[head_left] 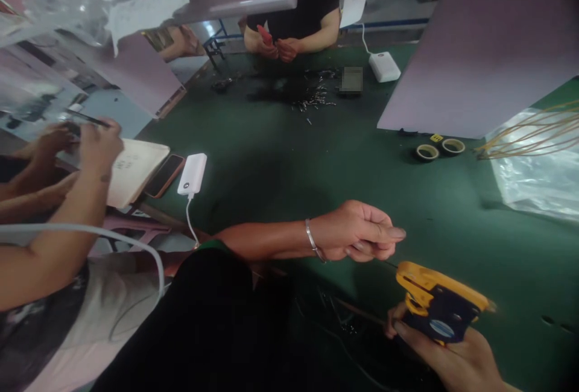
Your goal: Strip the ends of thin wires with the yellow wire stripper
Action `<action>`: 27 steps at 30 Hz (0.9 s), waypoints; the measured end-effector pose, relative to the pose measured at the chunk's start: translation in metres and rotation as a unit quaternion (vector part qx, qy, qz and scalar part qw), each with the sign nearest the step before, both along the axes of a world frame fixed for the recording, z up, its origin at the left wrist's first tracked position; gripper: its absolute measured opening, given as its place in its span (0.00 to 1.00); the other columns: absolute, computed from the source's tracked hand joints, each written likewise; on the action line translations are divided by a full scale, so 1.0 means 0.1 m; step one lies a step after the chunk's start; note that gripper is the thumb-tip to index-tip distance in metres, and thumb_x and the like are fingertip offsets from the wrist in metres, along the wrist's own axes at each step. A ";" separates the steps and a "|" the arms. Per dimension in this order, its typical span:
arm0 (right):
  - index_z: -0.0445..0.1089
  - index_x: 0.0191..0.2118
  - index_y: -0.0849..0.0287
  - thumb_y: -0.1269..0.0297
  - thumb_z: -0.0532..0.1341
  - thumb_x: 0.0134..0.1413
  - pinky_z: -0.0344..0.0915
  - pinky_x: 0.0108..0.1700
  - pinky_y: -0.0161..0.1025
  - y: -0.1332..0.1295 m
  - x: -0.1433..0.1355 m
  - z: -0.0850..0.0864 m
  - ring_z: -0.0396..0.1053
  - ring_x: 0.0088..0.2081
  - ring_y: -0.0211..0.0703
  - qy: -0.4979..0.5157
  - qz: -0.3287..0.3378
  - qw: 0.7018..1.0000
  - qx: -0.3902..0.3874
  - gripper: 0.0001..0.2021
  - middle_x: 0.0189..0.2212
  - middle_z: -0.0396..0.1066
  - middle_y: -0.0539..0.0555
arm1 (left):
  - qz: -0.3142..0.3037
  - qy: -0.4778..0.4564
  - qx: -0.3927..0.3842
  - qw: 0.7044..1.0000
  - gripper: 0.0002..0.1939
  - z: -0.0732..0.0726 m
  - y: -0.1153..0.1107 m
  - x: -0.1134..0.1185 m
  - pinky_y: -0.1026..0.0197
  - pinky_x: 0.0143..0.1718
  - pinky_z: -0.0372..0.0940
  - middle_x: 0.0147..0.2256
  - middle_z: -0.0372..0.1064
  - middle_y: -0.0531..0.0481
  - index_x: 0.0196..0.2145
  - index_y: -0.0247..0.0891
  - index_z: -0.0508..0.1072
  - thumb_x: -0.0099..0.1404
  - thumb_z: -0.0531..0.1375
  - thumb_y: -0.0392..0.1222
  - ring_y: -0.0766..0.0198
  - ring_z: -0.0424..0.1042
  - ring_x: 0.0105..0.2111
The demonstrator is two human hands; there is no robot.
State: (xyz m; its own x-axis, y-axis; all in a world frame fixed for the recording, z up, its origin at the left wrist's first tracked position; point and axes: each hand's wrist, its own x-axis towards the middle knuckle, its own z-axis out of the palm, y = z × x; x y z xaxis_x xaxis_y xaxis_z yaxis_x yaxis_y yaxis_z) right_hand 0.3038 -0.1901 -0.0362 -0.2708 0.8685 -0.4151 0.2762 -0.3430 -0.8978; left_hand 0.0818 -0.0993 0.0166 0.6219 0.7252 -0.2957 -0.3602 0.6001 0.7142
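My left hand [362, 232], with a bracelet at the wrist, is held over the green table [271, 157]. Its thumb and fingers are pinched together, and whatever lies between them is too small to make out. Below and to the right, my right hand [456, 353] is wrapped around a yellow and black wire stripper [446, 307]. The yellow head of the stripper points toward my left hand, with a short gap between them. A short dark thin line shows in that gap; I cannot tell what it belongs to.
Yellow wires [529, 135] lie on a clear plastic bag [538, 175] at right, near two tape rolls [427, 152]. Small metal pieces [316, 99] are scattered farther back. Power banks [193, 173], a phone [165, 176] and a notebook [136, 166] sit leftward. Co-workers' hands show opposite and left.
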 end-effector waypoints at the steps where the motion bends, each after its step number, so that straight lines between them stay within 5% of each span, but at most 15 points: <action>1: 0.76 0.29 0.55 0.51 0.70 0.46 0.71 0.34 0.36 -0.01 0.01 0.01 0.72 0.30 0.49 0.005 -0.006 1.000 -0.004 0.13 0.27 0.74 0.54 | -0.003 -0.001 -0.001 1.000 0.23 0.00 0.00 0.00 0.73 0.12 0.42 0.19 0.64 0.51 0.20 0.31 0.63 0.52 0.73 0.47 0.80 0.47 0.13; 5: 0.77 0.29 0.55 0.51 0.70 0.45 0.72 0.33 0.38 -0.01 0.05 -0.01 0.72 0.28 0.51 0.012 -0.037 0.999 -0.013 0.12 0.25 0.73 0.55 | -0.010 -0.001 -0.007 1.000 0.23 -0.03 0.00 -0.01 0.73 0.12 0.42 0.19 0.64 0.52 0.20 0.31 0.63 0.52 0.72 0.47 0.81 0.46 0.13; 10: 0.75 0.20 0.56 0.51 0.70 0.45 0.69 0.29 0.39 0.09 0.23 -0.18 0.70 0.25 0.53 -0.002 0.032 0.999 -0.001 0.14 0.22 0.72 0.56 | 0.005 -0.002 -0.013 1.000 0.24 -0.04 0.04 0.00 0.74 0.12 0.42 0.19 0.63 0.52 0.19 0.32 0.61 0.51 0.73 0.45 0.81 0.45 0.13; 20: 0.71 0.19 0.58 0.55 0.70 0.48 0.64 0.27 0.36 0.09 -0.02 -0.19 0.66 0.23 0.46 0.095 -0.063 0.993 -0.039 0.15 0.19 0.67 0.55 | 0.033 -0.016 -0.010 0.999 0.24 -0.08 0.13 0.00 0.74 0.13 0.41 0.20 0.63 0.52 0.20 0.32 0.60 0.53 0.72 0.44 0.81 0.45 0.14; 27: 0.68 0.20 0.59 0.54 0.73 0.48 0.63 0.22 0.37 0.13 -0.07 -0.37 0.63 0.19 0.45 0.134 -0.097 0.984 -0.060 0.19 0.16 0.64 0.53 | 0.037 -0.001 -0.007 0.999 0.24 -0.08 0.17 0.00 0.74 0.13 0.41 0.19 0.63 0.51 0.20 0.31 0.60 0.54 0.71 0.45 0.81 0.44 0.13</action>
State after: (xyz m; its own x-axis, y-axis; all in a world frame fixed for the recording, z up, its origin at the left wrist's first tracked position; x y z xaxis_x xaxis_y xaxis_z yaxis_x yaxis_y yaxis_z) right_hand 0.2972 -0.1771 -0.0735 -0.2192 0.8640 -0.4534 -0.0462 -0.4733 -0.8797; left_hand 0.0814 -0.0826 0.0082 0.5673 0.7647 -0.3057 -0.4045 0.5821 0.7054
